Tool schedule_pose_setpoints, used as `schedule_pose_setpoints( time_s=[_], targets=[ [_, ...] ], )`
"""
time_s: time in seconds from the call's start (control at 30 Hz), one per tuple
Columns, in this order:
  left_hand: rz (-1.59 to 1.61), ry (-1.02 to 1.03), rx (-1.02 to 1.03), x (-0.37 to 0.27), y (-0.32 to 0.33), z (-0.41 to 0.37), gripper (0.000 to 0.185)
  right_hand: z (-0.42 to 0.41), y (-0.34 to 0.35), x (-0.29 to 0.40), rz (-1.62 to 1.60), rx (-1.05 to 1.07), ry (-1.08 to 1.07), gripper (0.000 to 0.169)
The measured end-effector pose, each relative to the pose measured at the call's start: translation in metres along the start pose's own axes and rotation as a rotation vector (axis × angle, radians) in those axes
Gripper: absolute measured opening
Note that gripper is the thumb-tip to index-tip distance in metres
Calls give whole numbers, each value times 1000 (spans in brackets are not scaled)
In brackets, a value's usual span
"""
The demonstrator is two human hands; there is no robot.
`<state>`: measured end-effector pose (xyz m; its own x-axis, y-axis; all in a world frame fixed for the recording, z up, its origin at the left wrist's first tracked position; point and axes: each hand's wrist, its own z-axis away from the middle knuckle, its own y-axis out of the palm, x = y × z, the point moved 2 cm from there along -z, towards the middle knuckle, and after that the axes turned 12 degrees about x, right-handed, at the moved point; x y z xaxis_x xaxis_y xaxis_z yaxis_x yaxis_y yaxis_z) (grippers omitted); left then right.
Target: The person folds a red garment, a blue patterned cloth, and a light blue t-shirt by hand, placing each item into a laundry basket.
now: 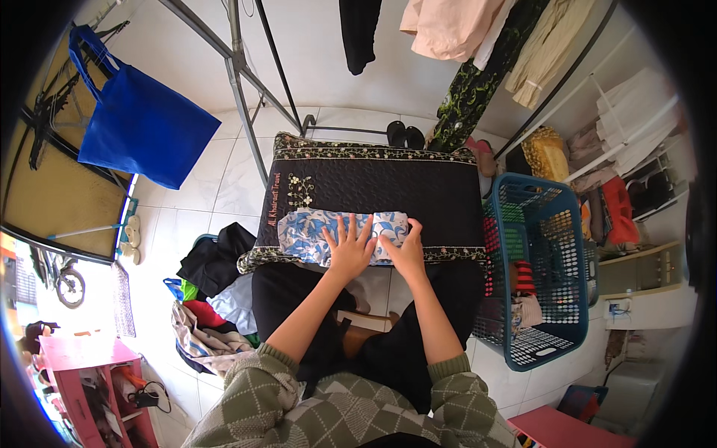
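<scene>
A folded white cloth with a blue floral print [305, 232] lies along the near edge of a padded black mat with flowered borders [386, 179]. My left hand [352, 246] rests flat on the middle of the cloth, its fingers spread. At the cloth's right end is my right hand [406, 252], thumb on top and fingers curled around the edge; whether it pinches the fabric is not clear. The thumbs of both hands lie close together.
On the right stands a blue plastic laundry basket [546, 350] with some clothes inside. A heap of clothes [215, 313] sits on the left. Beyond the mat are a metal rack frame [241, 84], black slippers [406, 135] and hanging garments [454, 28]. A blue bag [143, 123] hangs at upper left.
</scene>
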<state>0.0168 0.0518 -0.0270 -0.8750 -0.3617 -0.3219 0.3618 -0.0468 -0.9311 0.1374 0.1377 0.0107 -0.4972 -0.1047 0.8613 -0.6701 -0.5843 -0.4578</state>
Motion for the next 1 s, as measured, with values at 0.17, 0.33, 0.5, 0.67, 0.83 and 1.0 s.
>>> schedule_pose_setpoints(
  time_s=[0.17,0.33,0.5,0.67,0.83,1.0],
  targets=[
    [70,130,18,-17,4,-27,56,-14,-28,4,288,-158,53,81],
    [1,138,23,-44,16,-39,51,-12,-49,0,572,-308,99,78],
    [58,8,-90,-29,18,-29,52,-5,-30,22,860,-347,100,77],
    [112,94,-7,-10,18,-29,54,-4,9,15,1116,-506,-8,55],
    [316,155,85,22,31,-42,47,10,40,33,935,-303,-205,47],
    [418,208,20,35,42,-39,43,9,43,31,830,-191,-408,39]
  ],
)
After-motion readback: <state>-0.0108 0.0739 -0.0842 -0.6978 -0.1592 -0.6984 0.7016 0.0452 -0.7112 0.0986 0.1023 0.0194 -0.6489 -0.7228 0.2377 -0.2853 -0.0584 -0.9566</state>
